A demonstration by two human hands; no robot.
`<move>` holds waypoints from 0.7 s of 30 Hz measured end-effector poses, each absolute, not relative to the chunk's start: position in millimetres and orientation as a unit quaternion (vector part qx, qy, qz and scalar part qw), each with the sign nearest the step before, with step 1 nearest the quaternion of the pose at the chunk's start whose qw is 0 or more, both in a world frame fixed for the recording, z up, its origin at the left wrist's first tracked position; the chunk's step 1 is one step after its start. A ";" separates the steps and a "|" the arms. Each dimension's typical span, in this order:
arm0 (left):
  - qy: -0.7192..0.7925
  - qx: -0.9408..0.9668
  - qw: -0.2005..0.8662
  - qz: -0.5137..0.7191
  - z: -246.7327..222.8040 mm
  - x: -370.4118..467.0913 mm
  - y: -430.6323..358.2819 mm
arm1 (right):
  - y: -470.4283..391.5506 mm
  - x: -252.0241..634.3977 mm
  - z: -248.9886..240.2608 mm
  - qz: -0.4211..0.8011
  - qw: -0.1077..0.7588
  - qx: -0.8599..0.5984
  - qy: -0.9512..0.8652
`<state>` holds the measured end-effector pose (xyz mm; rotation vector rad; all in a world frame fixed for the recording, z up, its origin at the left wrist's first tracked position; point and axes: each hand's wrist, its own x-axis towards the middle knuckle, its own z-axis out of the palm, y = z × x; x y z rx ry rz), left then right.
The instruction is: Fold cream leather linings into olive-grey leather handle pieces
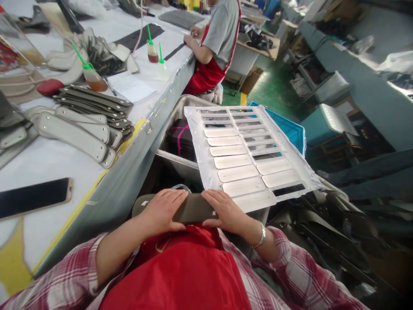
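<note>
Both hands grip a dark olive strap-like piece [193, 208] with rounded ends, held level against my red apron. My left hand [164, 211] wraps over its left part, thumb along the lower edge. Around its right part closes my right hand [226, 210], with a silver bracelet on the wrist. Small white marks show near both ends of the piece. Just beyond my hands lies a white sheet with slots [228, 113], bearing several pale rounded strips [234, 161] in two columns. Its near edge comes close to my right hand.
On the left table [80, 172] lie a phone [35, 197], stacked grey straps [72, 134], dark strips [93, 101] and green-tipped bottles [93, 79]. A grey bin [161, 154] and a blue crate [298, 133] stand under the sheet. A co-worker [219, 38] sits at the table's far side.
</note>
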<state>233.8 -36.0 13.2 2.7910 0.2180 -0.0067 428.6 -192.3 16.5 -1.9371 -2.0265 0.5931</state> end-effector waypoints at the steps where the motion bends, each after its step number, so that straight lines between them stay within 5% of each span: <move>1: 0.084 0.983 0.164 0.002 13.6 232.9 -37.3 | -191.7 427.7 17.9 0.206 0.138 -0.670 -0.700; 21: 0.137 0.982 0.092 0.086 4.4 223.7 -47.1 | -180.7 435.5 20.5 0.247 0.136 -0.662 -0.695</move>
